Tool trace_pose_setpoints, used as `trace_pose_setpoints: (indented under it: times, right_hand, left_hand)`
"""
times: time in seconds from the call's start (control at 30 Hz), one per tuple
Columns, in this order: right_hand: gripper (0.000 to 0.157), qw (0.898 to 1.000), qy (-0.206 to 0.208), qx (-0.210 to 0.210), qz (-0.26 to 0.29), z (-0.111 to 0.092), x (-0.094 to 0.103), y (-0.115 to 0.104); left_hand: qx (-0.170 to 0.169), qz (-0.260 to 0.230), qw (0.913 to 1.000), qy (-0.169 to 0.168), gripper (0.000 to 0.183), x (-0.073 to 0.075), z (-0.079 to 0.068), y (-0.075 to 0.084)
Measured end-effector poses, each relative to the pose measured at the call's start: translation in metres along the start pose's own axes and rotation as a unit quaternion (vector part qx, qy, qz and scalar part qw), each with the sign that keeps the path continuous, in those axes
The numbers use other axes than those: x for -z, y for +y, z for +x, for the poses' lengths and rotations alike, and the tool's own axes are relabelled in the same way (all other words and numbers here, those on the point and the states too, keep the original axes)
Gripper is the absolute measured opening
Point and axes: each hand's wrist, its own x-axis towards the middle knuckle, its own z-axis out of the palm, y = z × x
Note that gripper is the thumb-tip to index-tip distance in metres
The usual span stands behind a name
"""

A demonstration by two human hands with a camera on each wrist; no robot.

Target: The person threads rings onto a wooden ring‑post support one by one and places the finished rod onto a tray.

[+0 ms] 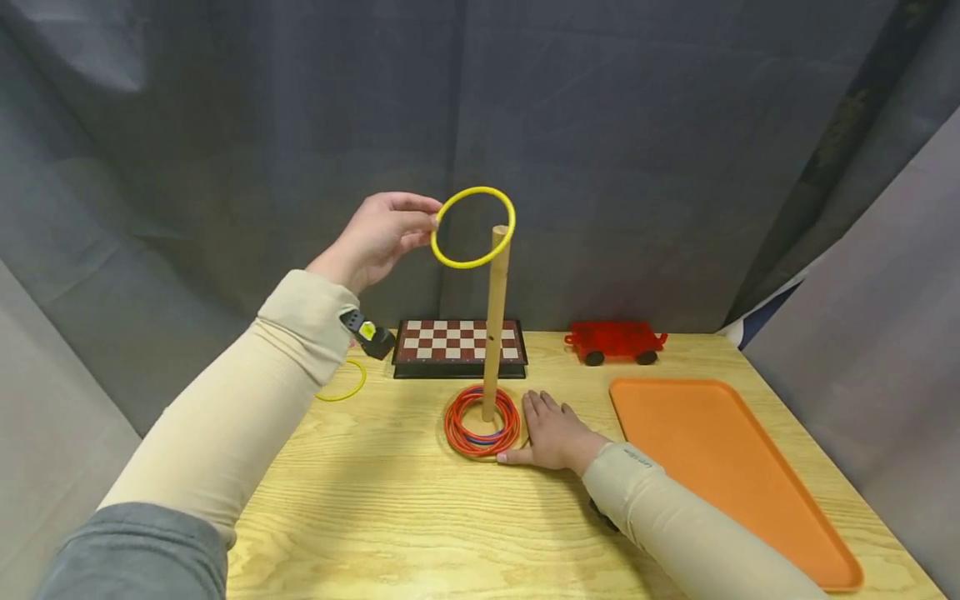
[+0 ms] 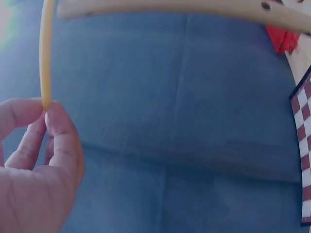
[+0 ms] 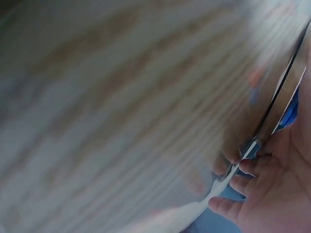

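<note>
My left hand (image 1: pixel 378 233) pinches a thin yellow ring (image 1: pixel 474 264) by its edge, between thumb and fingertips. From the head camera the ring overlaps the top of a wooden post (image 1: pixel 493 333); whether it is round the post I cannot tell. The left wrist view shows the yellow ring (image 2: pixel 45 53) edge-on, beside the end of the post (image 2: pixel 170 7). Several red rings (image 1: pixel 456 437), with some blue among them, lie round the foot of the post. My right hand (image 1: pixel 558 437) rests at the right edge of the post's base, fingers straight and thumb apart.
Behind the post lies a checkered board (image 1: pixel 427 340). A red wheeled toy cart (image 1: pixel 617 340) stands at the back right, and an orange tray (image 1: pixel 712 467) lies on the right. Another yellow ring (image 1: pixel 352 393) is on the table at the left, partly behind my left arm.
</note>
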Motion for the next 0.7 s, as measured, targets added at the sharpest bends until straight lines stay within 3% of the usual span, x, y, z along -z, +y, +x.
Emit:
trace_pose_setpoints:
  times: [0.1, 0.2, 0.27, 0.4, 0.53, 0.7]
  right_hand:
    - [0.118, 1.000, 0.000, -0.001, -0.001, 0.000, 0.000, 0.000]
    - [0.118, 1.000, -0.001, -0.002, 0.000, 0.001, 0.001, 0.000]
    - [0.118, 1.000, -0.001, -0.001, 0.000, 0.001, 0.001, 0.001]
    - [0.119, 1.000, 0.000, 0.000, -0.001, 0.002, 0.001, 0.002]
    - [0.119, 1.000, -0.001, 0.001, 0.002, 0.002, 0.002, 0.002]
    - [0.119, 1.000, -0.003, -0.001, 0.004, 0.003, 0.002, 0.001]
  left_hand:
    - [0.005, 0.028, 0.9995, -0.010, 0.028, -0.014, 0.003, -0.007]
    - [0.016, 0.061, 0.9977, -0.027, 0.026, -0.023, 0.005, -0.027]
    - [0.030, 0.091, 0.9947, -0.038, 0.026, -0.027, 0.003, -0.048]
    - [0.063, 0.161, 0.9832, -0.060, 0.025, -0.030, -0.007, -0.108]
    - [0.095, 0.191, 0.9745, -0.071, 0.023, -0.030, -0.019, -0.164]
    - [0.114, 0.197, 0.9704, -0.081, 0.023, -0.029, -0.029, -0.200]
